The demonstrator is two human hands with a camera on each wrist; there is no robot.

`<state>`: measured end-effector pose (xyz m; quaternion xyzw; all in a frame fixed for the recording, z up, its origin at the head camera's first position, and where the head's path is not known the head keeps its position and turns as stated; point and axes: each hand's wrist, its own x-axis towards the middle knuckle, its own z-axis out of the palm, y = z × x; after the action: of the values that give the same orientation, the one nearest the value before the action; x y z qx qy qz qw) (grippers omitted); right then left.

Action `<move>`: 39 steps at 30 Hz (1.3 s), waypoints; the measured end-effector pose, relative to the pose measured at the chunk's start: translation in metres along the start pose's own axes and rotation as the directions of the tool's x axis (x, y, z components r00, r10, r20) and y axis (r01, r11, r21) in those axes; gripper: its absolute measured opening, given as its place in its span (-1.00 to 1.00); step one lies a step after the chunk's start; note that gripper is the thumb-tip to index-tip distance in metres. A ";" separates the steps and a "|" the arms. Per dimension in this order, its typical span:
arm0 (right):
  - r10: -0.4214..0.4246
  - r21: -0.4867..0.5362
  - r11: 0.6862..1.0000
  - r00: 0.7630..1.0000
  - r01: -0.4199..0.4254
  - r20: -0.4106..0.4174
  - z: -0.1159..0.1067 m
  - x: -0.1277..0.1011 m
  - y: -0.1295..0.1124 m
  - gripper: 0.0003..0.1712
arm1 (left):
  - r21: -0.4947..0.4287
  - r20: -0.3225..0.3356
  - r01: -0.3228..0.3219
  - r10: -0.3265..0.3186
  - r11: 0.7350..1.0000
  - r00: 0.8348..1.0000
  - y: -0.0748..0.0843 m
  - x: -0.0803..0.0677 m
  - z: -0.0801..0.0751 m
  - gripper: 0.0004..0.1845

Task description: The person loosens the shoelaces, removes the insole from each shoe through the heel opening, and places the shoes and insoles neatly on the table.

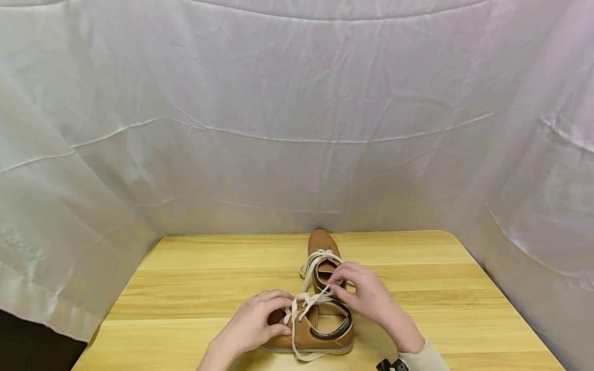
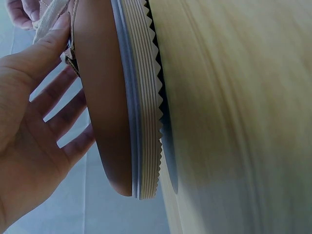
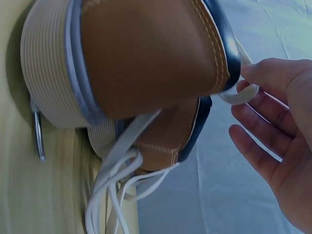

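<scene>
A brown leather shoe (image 1: 301, 337) with cream laces lies on the table, its toe pointing left. My left hand (image 1: 255, 317) grips its front part, thumb on the near side and fingers over the far side. In the left wrist view the thumb (image 2: 46, 46) lies by the lace, close to the shoe's upper edge. Above the shoe's opening, my right hand (image 1: 364, 291) pinches a shoelace (image 3: 243, 95) between thumb and forefinger. Another loose length of lace (image 1: 294, 330) hangs over the shoe's near side to the table.
Behind stands a second brown shoe (image 1: 321, 242), toe pointing away, its white laces (image 3: 114, 183) hanging loose. A slim silver object (image 3: 38, 129) lies on the wooden table (image 1: 185, 304). Pale cloth (image 1: 297, 170) surrounds the table at the back and sides.
</scene>
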<state>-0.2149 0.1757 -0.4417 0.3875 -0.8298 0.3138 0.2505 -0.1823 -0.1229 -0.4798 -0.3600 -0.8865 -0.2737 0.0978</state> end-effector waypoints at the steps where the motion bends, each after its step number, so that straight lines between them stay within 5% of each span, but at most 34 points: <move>1: 0.011 -0.004 1.000 1.000 -0.011 -0.001 -0.001 0.000 0.001 -0.70 | -0.001 -0.002 -0.003 0.003 1.000 1.000 0.000 0.000 0.000 -0.50; 15: 0.073 -0.050 0.996 0.996 -0.076 -0.047 -0.010 -0.004 0.016 -0.70 | -0.004 0.006 0.010 -0.010 1.000 1.000 0.000 -0.001 0.000 -0.47; 24: 0.110 -0.030 0.994 0.994 -0.109 0.028 -0.010 -0.005 0.018 -0.72 | -0.005 0.008 0.012 -0.012 1.000 1.000 0.000 -0.001 0.000 -0.47; 39: -0.114 0.081 0.990 0.993 0.112 0.014 -0.004 0.004 -0.002 -0.63 | 0.003 0.010 0.018 -0.018 1.000 1.000 0.002 0.000 -0.001 -0.48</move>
<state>-0.2150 0.1758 -0.4355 0.4467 -0.7956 0.3284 0.2442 -0.1805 -0.1222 -0.4786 -0.3532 -0.8906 -0.2716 0.0912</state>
